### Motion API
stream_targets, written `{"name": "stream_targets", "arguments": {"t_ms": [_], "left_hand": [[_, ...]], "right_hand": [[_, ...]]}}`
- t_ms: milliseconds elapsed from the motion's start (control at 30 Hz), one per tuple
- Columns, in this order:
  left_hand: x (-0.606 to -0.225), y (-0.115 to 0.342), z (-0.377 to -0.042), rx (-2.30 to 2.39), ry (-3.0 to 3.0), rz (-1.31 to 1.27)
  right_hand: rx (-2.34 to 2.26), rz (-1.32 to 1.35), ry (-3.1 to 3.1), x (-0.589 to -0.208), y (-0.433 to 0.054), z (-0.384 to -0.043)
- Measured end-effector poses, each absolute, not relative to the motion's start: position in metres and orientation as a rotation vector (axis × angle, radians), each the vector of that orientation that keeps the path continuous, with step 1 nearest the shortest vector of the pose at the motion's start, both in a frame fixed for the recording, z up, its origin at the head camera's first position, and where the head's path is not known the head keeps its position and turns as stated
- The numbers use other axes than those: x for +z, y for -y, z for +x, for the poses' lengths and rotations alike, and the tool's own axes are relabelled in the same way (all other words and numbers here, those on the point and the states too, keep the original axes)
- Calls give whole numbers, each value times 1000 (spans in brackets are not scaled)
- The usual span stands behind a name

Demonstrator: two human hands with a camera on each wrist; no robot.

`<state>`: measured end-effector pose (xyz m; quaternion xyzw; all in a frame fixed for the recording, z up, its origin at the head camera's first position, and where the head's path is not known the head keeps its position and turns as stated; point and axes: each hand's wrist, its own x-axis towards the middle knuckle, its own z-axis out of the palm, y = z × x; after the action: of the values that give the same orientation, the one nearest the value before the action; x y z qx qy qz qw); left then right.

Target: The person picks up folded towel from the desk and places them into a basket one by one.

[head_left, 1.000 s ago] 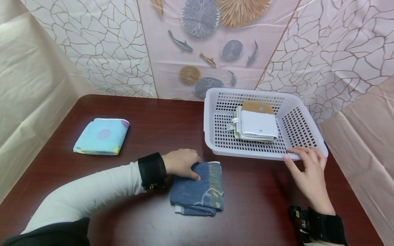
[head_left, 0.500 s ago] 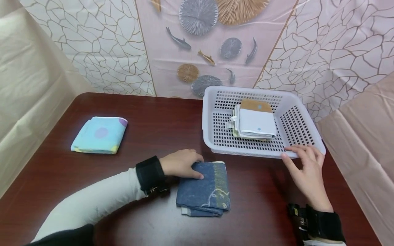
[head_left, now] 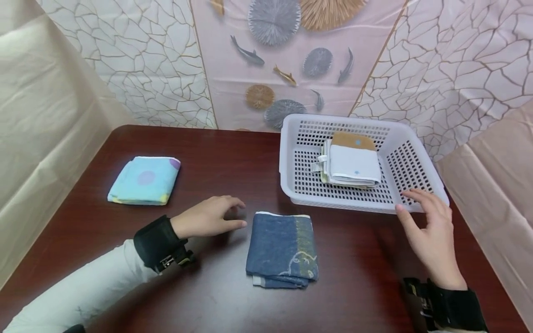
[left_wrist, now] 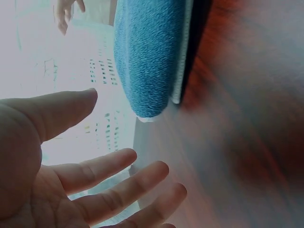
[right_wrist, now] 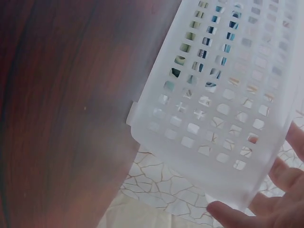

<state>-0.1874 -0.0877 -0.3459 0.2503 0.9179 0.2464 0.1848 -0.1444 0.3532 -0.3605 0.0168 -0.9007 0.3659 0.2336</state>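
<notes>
A folded dark blue towel (head_left: pixel 279 249) with an olive stripe lies on the table in front of me. To its left hovers my left hand (head_left: pixel 210 216), fingers spread and apart from the towel. The left wrist view shows the blue towel (left_wrist: pixel 149 57) edge-on beyond the thumb, with nothing in the hand (left_wrist: pixel 90 190). At the near right corner of a white plastic basket (head_left: pixel 341 202), my right hand (head_left: pixel 433 236) holds the rim, fingers over it and thumb outside. Folded white towels (head_left: pixel 354 164), one with a tan part, lie stacked inside the basket.
A folded light blue towel (head_left: pixel 143 182) with purple and yellow spots rests at the left of the dark red-brown table (head_left: pixel 216 157). Patterned cloth (head_left: pixel 154 60) hangs behind the table, and plain cloth (head_left: pixel 46 120) flanks it.
My left hand has let go of the dark blue towel and moved left. Half a second ago it had shifted that towel slightly right. The right hand stays at the basket corner.
</notes>
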Motion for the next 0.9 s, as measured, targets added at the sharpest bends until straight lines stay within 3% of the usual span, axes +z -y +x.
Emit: {"name": "stream_targets", "arguments": {"t_ms": [700,900], "left_hand": [[-359,102,-158,1075,-2296,572],[-360,104,-157,1187,-2189,471]], "right_hand": [[1136,-369,2312,-353,-336,-97],[1681,-365,2271,-363,-329,-96]]}}
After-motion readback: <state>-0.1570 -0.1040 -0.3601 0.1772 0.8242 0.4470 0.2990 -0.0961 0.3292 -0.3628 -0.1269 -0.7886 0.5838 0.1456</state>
